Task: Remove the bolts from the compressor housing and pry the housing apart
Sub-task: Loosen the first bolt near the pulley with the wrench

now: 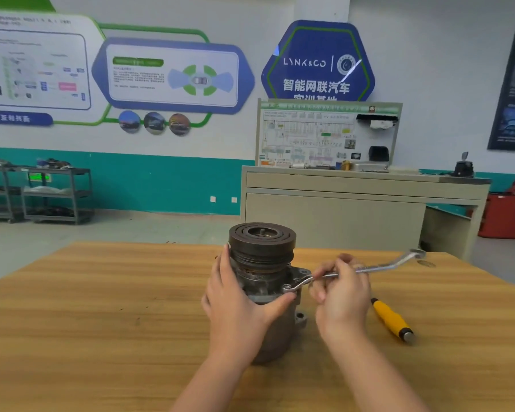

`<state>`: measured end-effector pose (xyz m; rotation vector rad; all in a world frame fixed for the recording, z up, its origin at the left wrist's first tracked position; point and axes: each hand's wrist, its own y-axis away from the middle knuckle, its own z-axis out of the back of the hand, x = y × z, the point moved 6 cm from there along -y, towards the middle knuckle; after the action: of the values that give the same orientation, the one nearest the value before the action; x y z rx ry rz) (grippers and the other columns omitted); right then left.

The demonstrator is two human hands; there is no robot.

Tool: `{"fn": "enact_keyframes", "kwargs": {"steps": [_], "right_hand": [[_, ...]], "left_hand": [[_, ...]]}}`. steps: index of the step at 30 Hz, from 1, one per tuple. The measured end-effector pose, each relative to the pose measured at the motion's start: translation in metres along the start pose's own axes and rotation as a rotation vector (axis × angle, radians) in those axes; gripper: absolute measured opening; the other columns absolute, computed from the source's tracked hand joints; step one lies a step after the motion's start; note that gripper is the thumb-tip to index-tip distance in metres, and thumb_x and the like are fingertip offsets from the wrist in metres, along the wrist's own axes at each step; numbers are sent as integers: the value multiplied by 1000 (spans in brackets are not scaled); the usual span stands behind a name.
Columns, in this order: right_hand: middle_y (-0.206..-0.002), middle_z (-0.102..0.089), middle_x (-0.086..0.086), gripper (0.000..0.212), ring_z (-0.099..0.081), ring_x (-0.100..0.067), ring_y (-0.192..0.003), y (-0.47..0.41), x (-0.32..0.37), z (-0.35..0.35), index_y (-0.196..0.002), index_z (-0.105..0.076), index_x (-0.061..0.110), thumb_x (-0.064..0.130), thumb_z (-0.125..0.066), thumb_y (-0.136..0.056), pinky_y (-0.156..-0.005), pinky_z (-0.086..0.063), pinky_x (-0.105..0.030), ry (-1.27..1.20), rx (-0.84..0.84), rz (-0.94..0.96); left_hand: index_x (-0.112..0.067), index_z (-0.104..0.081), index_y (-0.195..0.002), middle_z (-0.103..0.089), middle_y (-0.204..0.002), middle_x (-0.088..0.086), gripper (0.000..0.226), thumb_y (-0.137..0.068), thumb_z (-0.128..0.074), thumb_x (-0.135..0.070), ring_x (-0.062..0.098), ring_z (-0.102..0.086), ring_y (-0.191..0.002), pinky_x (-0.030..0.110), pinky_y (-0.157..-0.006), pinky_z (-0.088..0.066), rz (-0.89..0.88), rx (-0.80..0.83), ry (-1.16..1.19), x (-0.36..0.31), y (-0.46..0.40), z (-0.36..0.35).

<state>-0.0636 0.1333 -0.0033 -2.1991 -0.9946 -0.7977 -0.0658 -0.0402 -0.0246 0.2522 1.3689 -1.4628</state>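
The compressor (265,289) is stood upright near the middle of the wooden table (101,322), its dark grooved pulley (262,237) at the top. A ring spanner (354,270) is seated by its near ring end on a bolt (287,287) at the housing flange, the shaft being angled away to the right. The housing is braced by the left hand (235,307), whose grip is wrapped round the body with the thumb laid just under the spanner's ring. The spanner's shaft is clasped in the grip of the right hand (342,289). A yellow-handled tool (391,319) is laid on the table just right of that hand.
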Motion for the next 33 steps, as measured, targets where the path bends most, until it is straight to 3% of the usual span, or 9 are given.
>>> {"fn": "enact_keyframes", "kwargs": {"steps": [3,6,9,15,18,20,26,29,33], "right_hand": [[-52,-50,-8,17,-33,-11,-30,-23,-22,-4,-86,-43,8,4,-34,-100,-31,-23,-17,-50,92,-435],[-59,-58,-11,21,-49,-14,-39,-31,-17,-6,-88,-47,8,12,-34,-103,-36,-38,-19,-201,164,-481],[-69,-67,-14,22,-63,-19,-54,-26,-1,-1,-92,-50,9,17,-34,-105,-49,-53,-27,-189,245,-303],[-80,-70,-7,17,-69,-24,-65,12,18,10,-93,-50,11,21,-38,-100,-61,-56,-28,207,316,164],[-86,-71,-1,14,-71,-21,-67,28,30,6,-91,-54,28,32,-41,-95,-63,-58,-29,368,325,386],[-84,-71,6,21,-71,-16,-69,39,36,2,-88,-55,42,35,-40,-101,-67,-58,-31,482,348,546],[-72,-68,7,23,-66,4,-72,57,38,-9,-92,-63,9,27,-48,-97,-72,-47,-7,622,449,780],[-74,-66,-3,36,-66,4,-70,65,34,-10,-96,-63,8,37,-44,-100,-69,-51,-11,611,517,820],[-78,-64,-2,46,-64,6,-70,72,28,-11,-96,-67,4,41,-41,-102,-63,-54,-16,659,545,888]], "left_hand": [[-28,-8,-156,-27,-158,-3,131,-52,-74,-74,18,-20,-147,51,-120,-16,-7,-14,16,1,2,0],[-30,-8,-155,-28,-158,-6,130,-52,-71,-77,15,-21,-147,49,-121,-14,-10,-19,43,5,3,1],[-32,-9,-155,-30,-157,-9,129,-51,-64,-84,13,-24,-145,47,-121,-14,-17,-13,76,9,4,1],[-31,-16,-154,-35,-153,-11,123,-52,-58,-85,8,-26,-141,46,-120,-15,-25,-12,97,11,3,2],[-32,-19,-153,-37,-152,-11,122,-52,-58,-86,8,-28,-141,47,-120,-15,-30,6,101,16,3,4],[-32,-18,-153,-37,-153,-11,122,-51,-58,-87,8,-28,-141,47,-120,-15,-29,8,98,18,3,4],[-29,-21,-153,-35,-153,-9,118,-56,-60,-83,10,-26,-141,49,-120,-18,-23,26,90,17,3,3],[-26,-26,-151,-38,-145,-6,104,-69,-64,-76,5,-27,-135,39,-115,-27,2,-31,169,21,2,9],[-24,-31,-149,-37,-133,-9,96,-67,-62,-65,1,-28,-125,25,-102,-26,62,-52,248,26,-1,13]]}}
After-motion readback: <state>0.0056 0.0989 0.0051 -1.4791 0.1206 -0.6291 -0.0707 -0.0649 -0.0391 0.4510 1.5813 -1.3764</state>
